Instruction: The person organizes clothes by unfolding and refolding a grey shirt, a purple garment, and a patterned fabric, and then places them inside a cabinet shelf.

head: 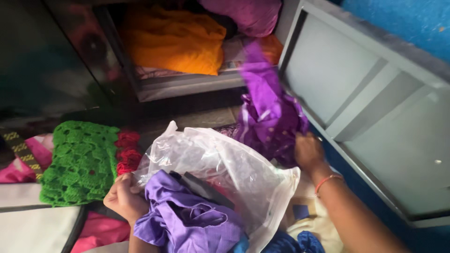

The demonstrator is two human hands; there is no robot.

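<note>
The right hand (308, 151) reaches out to the far right with its wrist bent, fingers closed around a bunched purple cloth (269, 110) lifted in front of the open grey cabinet door (375, 103). The left hand (124, 199), low and near, grips the rim of a clear plastic bag (225, 164), with a lilac garment (187, 218) spilling from its mouth. On the far cabinet shelf (187, 84) lie orange cloth (176, 40) and pink cloth (243, 14); a green crochet piece (82, 161) lies to the left.
</note>
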